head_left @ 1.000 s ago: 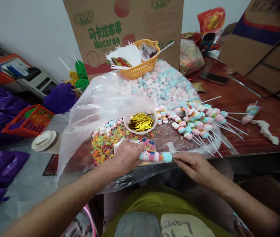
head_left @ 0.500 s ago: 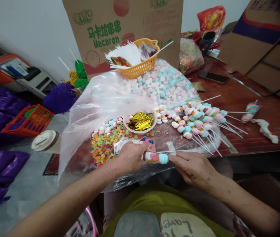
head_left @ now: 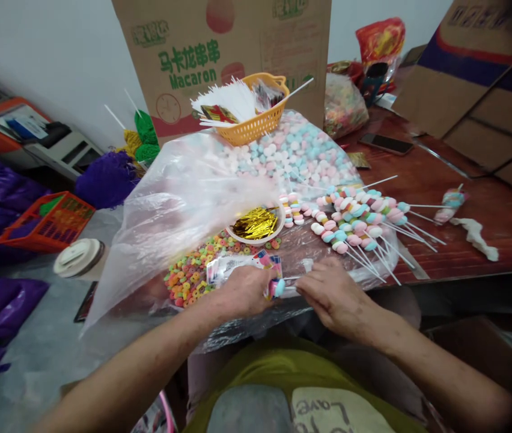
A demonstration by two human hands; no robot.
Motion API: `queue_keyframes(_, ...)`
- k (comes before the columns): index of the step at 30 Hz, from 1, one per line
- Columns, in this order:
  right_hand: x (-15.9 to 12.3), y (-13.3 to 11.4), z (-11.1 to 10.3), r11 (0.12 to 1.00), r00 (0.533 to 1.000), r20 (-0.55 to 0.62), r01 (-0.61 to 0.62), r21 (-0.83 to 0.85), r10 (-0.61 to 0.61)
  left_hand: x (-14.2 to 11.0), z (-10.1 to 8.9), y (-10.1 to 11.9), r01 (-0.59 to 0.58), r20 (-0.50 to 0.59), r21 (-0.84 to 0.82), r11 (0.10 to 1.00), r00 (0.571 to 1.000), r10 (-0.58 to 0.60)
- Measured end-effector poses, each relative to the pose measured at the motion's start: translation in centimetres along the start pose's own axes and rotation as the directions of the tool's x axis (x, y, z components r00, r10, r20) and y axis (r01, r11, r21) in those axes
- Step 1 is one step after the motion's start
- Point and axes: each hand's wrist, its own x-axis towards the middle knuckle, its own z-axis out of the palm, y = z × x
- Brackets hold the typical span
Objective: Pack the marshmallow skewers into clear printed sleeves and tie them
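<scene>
My left hand [head_left: 243, 291] is closed around a printed wrapper bag [head_left: 233, 266] with a marshmallow skewer [head_left: 278, 287] going into it; only the blue end piece still shows. My right hand [head_left: 330, 294] pinches the skewer's white stick just right of the candy. Both hands hover over the plastic sheet at the table's near edge. Beyond them lie a heap of finished marshmallow skewers [head_left: 355, 219], a white bowl of gold twist ties [head_left: 256, 224] and a spread of coloured ring candies [head_left: 190, 270].
A big clear bag of pastel marshmallows [head_left: 292, 153] fills the table's middle, with a yellow basket [head_left: 256, 123] of sticks on it and a Macaron carton [head_left: 220, 54] behind. A phone [head_left: 384, 143], a wrapped skewer [head_left: 449, 201] and flat cardboard [head_left: 476, 90] lie right. An orange crate [head_left: 46, 219] sits left.
The skewer has slid leftward into the wrapper held by my left hand, so less candy shows. My right hand has followed it left along the stick.
</scene>
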Motion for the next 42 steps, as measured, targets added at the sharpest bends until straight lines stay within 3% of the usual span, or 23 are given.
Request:
queue_keyframes(5,0.9,0.1,1.4,0.997,0.997,0.053,-0.067,0.032,0.065,0.4,0.3,0.5,-0.015,-0.004,-0.076,0.997,1.0,0.014)
queue_keyframes(9,0.3,1.6,0.3,0.995,0.996,0.068,-0.068,0.073,0.063,-0.9,-1.4,-1.0,-0.013,-0.042,-0.179,0.984,0.999,0.006)
queue_keyframes(11,0.0,2.0,-0.4,0.996,0.999,0.036,-0.033,0.08,0.03,-1.7,-2.2,-2.0,-0.021,0.01,-0.285,0.958,1.0,0.025)
queue_keyframes(13,-0.1,2.1,-0.9,0.997,0.999,-0.014,0.032,0.072,-0.031,-2.2,-2.6,-2.7,0.008,0.149,-0.487,0.873,0.986,0.074)
queue_keyframes(16,-0.1,1.7,-1.4,0.993,0.992,-0.053,0.113,0.033,-0.111,-2.4,-2.4,-3.1,0.151,0.337,-0.724,0.673,0.929,0.153)
queue_keyframes(19,0.2,1.1,-1.8,0.988,0.986,-0.06,0.154,0.004,-0.154,-2.2,-2.0,-2.9,0.205,0.381,-0.812,0.547,0.896,0.229)
queue_keyframes(23,0.5,0.5,-2.0,0.978,0.974,-0.095,0.201,-0.059,-0.206,-1.8,-1.5,-2.7,0.217,0.391,-0.855,0.471,0.866,0.311)
queue_keyframes(26,0.3,0.4,-1.8,0.976,0.974,-0.082,0.205,-0.075,-0.211,-1.5,-1.5,-2.6,0.135,0.337,-0.849,0.511,0.883,0.326)
queue_keyframes(31,0.4,-0.5,0.0,0.987,0.987,-0.015,0.159,0.021,-0.158,-0.7,-1.0,-1.5,-0.07,0.191,-0.652,0.755,0.948,0.253)
queue_keyframes(34,0.9,-1.1,1.5,0.993,0.993,0.006,0.117,0.037,-0.117,0.1,0.4,-0.6,-0.148,0.119,-0.544,0.826,0.961,0.25)
queue_keyframes(39,1.3,-0.1,1.3,0.994,0.999,-0.045,-0.008,0.113,0.013,0.4,2.1,-0.7,-0.04,0.004,-0.582,0.812,0.999,0.053)
queue_keyframes(42,1.3,0.5,0.6,0.972,0.999,-0.015,-0.024,0.232,0.028,-0.1,1.7,-0.8,-0.023,0.002,-0.521,0.853,1.0,0.029)
